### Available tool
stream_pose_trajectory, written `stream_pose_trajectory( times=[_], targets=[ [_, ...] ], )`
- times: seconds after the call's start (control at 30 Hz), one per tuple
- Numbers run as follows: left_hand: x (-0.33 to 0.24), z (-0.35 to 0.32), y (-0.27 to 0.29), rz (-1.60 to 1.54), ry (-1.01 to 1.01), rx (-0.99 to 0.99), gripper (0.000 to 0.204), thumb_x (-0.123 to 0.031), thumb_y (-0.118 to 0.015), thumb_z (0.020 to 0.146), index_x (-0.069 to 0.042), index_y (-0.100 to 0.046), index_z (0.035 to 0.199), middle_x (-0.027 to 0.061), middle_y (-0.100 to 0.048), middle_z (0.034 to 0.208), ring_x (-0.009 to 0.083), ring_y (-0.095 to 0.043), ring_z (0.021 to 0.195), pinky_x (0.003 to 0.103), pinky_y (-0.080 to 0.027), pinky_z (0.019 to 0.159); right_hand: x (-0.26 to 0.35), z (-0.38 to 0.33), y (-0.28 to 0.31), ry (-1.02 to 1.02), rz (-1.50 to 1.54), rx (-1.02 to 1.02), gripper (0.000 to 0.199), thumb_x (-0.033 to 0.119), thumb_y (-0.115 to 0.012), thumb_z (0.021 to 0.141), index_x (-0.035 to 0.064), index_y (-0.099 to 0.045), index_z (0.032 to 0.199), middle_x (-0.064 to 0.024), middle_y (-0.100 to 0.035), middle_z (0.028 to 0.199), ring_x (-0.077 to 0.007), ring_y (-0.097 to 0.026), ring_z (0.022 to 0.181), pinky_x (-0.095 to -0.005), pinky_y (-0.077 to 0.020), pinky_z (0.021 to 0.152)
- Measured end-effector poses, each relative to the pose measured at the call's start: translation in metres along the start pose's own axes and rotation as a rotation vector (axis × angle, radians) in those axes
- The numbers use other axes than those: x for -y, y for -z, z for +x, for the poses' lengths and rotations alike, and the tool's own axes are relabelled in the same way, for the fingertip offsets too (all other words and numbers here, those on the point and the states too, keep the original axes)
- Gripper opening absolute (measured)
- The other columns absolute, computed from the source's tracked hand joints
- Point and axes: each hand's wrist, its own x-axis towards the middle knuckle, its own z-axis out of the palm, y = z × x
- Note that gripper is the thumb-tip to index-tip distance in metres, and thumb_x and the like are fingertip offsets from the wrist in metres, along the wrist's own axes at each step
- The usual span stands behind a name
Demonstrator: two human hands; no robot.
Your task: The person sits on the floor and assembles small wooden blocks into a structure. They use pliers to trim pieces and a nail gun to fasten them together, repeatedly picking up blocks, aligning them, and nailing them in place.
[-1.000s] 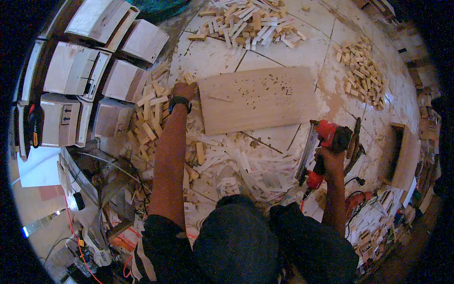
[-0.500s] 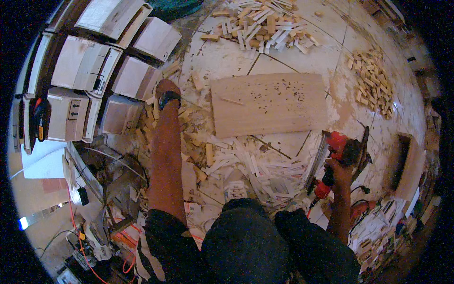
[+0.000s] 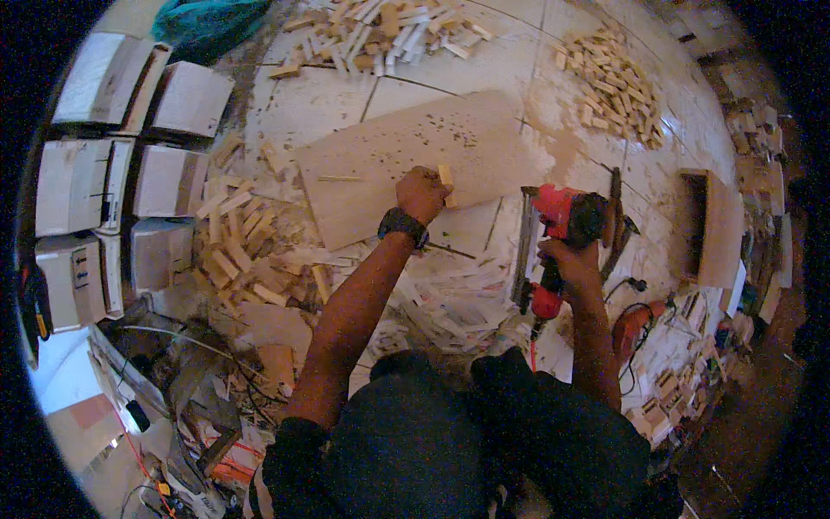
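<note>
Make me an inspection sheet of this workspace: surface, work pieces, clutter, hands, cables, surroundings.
Surface: tiled floor, dusty, littered with scraps.
Work pieces: wooden board lying on the floor, dark specks on top; small wood block.
Clutter: piles of wood pieces at top, upper right and left; pale strips nearer the person.
Hands: left hand grips the wood block over the board; right hand holds a red-and-black power tool.
Cables: red line below the tool; black cord with plug.
Surroundings: pale boxes left; open wooden box right.

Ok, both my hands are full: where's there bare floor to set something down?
Mostly bare tile lies between the far scrap pile and the small-block pile, beyond the board. Crowded: offcuts left of it, white strips on its near side.
</note>
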Motion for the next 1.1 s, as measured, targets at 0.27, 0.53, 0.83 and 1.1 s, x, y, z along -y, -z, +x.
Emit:
stream_pose_trajectory(
  times=[0.27, 0.53, 0.83, 1.1],
  targets=[
    [-0.005, -0.007, -0.012, -0.108, 0.106, 0.005, 0.028, -0.030, -0.073, 0.068, -0.006, -0.063, 0.078, 0.0093, -0.065, 0.072, 0.0258, -0.062, 0.067, 0.036, -0.050, 0.064, -0.003, -0.003, 0.012, 0.024, -0.071, 0.002, 0.029, 0.002, -0.067, 0.064, 0.0024, -0.055, 0.091, -0.0043, -0.058, 0.069, -0.0152, -0.056, 0.055, -0.0285, -0.0484, 0.052],
    [-0.051, -0.108, -0.038, 0.162, -0.208, 0.264, 0.025, -0.020, -0.063, 0.075, -0.002, -0.058, 0.091, 0.0153, -0.059, 0.092, 0.0309, -0.060, 0.086, 0.040, -0.050, 0.069, -0.013, 0.001, 0.013, 0.118, -0.013, -0.004, 0.032, 0.000, -0.065, 0.065, 0.0044, -0.056, 0.095, -0.0038, -0.058, 0.073, -0.0145, -0.057, 0.058, -0.0281, -0.0479, 0.052],
    [-0.058, -0.121, -0.056, 0.239, -0.242, 0.324, 0.020, -0.015, -0.054, 0.079, -0.002, -0.055, 0.094, 0.0168, -0.057, 0.089, 0.0328, -0.057, 0.087, 0.043, -0.050, 0.068, -0.013, -0.001, 0.012, 0.052, 0.002, -0.014, 0.033, -0.003, -0.064, 0.064, 0.0037, -0.056, 0.094, -0.0036, -0.058, 0.072, -0.0146, -0.056, 0.057, -0.0283, -0.0473, 0.051],
    [-0.038, -0.093, -0.020, -0.403, 0.126, 0.007, 0.020, -0.017, -0.050, 0.086, -0.004, -0.049, 0.101, 0.0175, -0.059, 0.067, 0.0330, -0.059, 0.054, 0.044, -0.046, 0.051, -0.008, -0.002, 0.003, -0.011, -0.023, 0.002, 0.029, -0.002, -0.065, 0.064, 0.0033, -0.055, 0.090, -0.0039, -0.058, 0.072, -0.0142, -0.056, 0.056, -0.0283, -0.0469, 0.051]
  ],
)
